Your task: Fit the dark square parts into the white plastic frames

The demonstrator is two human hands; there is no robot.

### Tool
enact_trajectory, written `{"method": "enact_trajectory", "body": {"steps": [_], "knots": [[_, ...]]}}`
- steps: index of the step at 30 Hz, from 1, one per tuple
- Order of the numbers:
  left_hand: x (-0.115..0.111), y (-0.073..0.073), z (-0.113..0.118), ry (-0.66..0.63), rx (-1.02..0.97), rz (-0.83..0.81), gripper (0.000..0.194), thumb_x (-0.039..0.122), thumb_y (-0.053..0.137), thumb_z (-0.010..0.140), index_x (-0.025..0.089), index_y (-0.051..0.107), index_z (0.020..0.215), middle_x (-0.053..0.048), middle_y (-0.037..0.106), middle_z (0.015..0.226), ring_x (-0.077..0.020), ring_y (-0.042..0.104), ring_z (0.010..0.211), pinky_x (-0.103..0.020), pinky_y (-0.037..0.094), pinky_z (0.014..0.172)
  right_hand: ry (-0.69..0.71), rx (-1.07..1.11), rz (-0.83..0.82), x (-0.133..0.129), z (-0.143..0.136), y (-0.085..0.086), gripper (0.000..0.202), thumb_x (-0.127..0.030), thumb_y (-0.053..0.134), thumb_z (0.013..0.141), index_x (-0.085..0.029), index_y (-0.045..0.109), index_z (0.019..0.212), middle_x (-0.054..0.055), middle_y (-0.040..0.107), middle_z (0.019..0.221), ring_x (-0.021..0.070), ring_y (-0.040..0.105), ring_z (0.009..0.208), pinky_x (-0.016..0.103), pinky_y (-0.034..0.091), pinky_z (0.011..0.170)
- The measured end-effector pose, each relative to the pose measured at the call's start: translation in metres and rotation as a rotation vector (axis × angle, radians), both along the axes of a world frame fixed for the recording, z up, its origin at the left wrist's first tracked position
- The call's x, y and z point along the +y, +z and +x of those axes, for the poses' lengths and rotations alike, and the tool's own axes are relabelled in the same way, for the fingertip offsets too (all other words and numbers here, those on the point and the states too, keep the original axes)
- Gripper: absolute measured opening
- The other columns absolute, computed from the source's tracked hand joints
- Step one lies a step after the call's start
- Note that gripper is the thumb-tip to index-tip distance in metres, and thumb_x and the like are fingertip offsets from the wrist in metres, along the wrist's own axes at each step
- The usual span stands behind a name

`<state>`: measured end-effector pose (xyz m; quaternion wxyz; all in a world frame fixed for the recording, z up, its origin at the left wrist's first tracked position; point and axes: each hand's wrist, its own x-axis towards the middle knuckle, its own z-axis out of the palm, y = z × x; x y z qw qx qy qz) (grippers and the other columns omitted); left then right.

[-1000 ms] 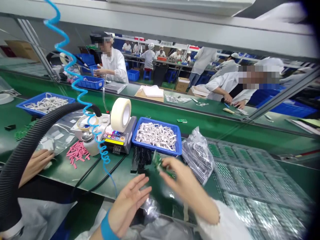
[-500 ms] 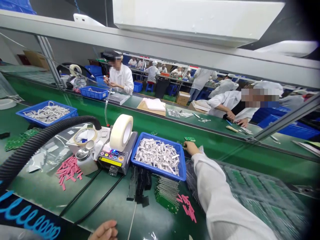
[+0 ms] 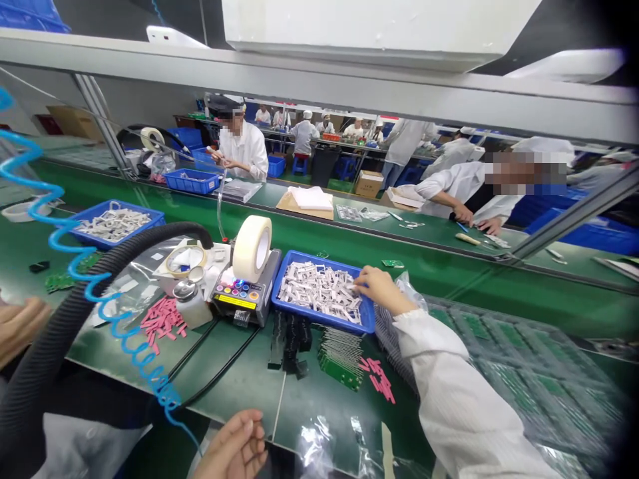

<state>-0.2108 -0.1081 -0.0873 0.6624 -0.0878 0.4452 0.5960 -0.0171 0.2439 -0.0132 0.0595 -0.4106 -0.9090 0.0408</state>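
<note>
My right hand (image 3: 378, 287) reaches over the right rim of a blue bin (image 3: 370, 324). Its bent fingertips are at the white plastic frames (image 3: 319, 291) heaped inside; what lies between them is hidden. Low in the middle, my left hand (image 3: 234, 447) hovers at the table's front edge, its fingers loosely curled and nothing visible in them. Beyond my right hand lies a small green circuit board (image 3: 393, 264). In front of the bin are a row of green circuit boards (image 3: 340, 362), pink strips (image 3: 378, 380) and black pieces (image 3: 289, 342).
A device with buttons (image 3: 244, 291) carries a tape roll (image 3: 252, 248). A black hose (image 3: 124, 256) and coiled blue tube (image 3: 107, 306) cross the left side. Another person's hand (image 3: 22, 326) is at far left. Packed circuit boards (image 3: 529, 372) lie at right; co-workers sit opposite.
My right hand has moved from behind the bin's right corner onto its rim, fingers at the white frames. My left hand appears higher and further right. Another person's hand has come into view.
</note>
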Motion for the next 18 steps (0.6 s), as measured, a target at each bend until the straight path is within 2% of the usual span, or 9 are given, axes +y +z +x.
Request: {"method": "enact_trajectory", "body": {"steps": [3, 5, 7, 10, 12, 15, 18], "knots": [[-0.006, 0.006, -0.001, 0.003, 0.024, 0.043, 0.024, 0.028, 0.080, 0.059, 0.016, 0.068, 0.076, 0.000, 0.064, 0.066, -0.0119, 0.060, 0.065, -0.027, 0.046, 0.072, 0.010, 0.090, 0.062, -0.029, -0.002, 0.022, 0.023, -0.021, 0.049, 0.087, -0.013, 0.071, 0.089, 0.014, 0.061, 0.100, 0.0235, 0.057, 0.090, 0.035, 0.041, 0.082], [-0.009, 0.010, 0.001, 0.005, 0.048, 0.087, 0.024, 0.028, 0.078, 0.062, 0.016, 0.067, 0.079, -0.002, 0.066, 0.069, -0.0130, 0.062, 0.068, -0.028, 0.046, 0.076, 0.075, 0.137, 0.047, -0.064, -0.007, 0.035, 0.028, -0.023, 0.043, 0.091, -0.014, 0.069, 0.091, 0.012, 0.062, 0.096, 0.0204, 0.058, 0.089, 0.032, 0.042, 0.080], [-0.010, 0.014, 0.005, -0.052, 0.046, 0.151, 0.028, 0.035, 0.074, 0.066, 0.016, 0.067, 0.087, -0.005, 0.070, 0.079, -0.0162, 0.065, 0.075, -0.031, 0.047, 0.077, 0.231, 0.155, -0.032, -0.112, -0.014, 0.039, 0.027, -0.027, 0.043, 0.092, -0.018, 0.068, 0.088, 0.005, 0.064, 0.086, 0.0144, 0.058, 0.081, 0.024, 0.043, 0.075], [-0.010, 0.019, 0.013, -0.247, -0.029, 0.252, 0.046, 0.050, 0.065, 0.071, 0.015, 0.064, 0.101, -0.013, 0.071, 0.092, -0.0219, 0.068, 0.077, -0.033, 0.050, 0.068, 0.635, 0.161, -0.177, -0.186, -0.030, 0.027, 0.029, -0.029, 0.040, 0.094, -0.020, 0.068, 0.087, 0.001, 0.061, 0.074, 0.0106, 0.055, 0.068, 0.020, 0.041, 0.061], [-0.010, 0.020, 0.017, -0.355, -0.062, 0.291, 0.049, 0.052, 0.062, 0.072, 0.013, 0.063, 0.100, -0.015, 0.071, 0.089, -0.0213, 0.069, 0.070, -0.030, 0.051, 0.060, 0.773, 0.155, -0.196, -0.225, -0.039, 0.011, 0.037, -0.031, 0.035, 0.096, -0.018, 0.067, 0.084, 0.001, 0.058, 0.068, 0.0109, 0.050, 0.059, 0.022, 0.038, 0.055], [-0.015, 0.015, 0.021, -0.389, -0.055, 0.297, 0.035, 0.045, 0.062, 0.076, 0.010, 0.064, 0.083, -0.013, 0.071, 0.073, -0.0155, 0.067, 0.057, -0.024, 0.050, 0.054, 0.786, 0.206, -0.265, -0.256, -0.045, -0.009, 0.045, -0.037, 0.029, 0.096, -0.017, 0.067, 0.084, 0.002, 0.057, 0.068, 0.0120, 0.050, 0.059, 0.023, 0.039, 0.054], [-0.022, 0.008, 0.020, -0.384, -0.073, 0.300, 0.026, 0.037, 0.068, 0.074, 0.011, 0.064, 0.081, -0.010, 0.070, 0.070, -0.0137, 0.066, 0.057, -0.020, 0.050, 0.053, 0.717, 0.325, -0.423, -0.257, -0.044, -0.017, 0.039, -0.042, 0.037, 0.093, -0.016, 0.066, 0.095, 0.004, 0.061, 0.081, 0.0124, 0.057, 0.071, 0.022, 0.045, 0.063]]}}
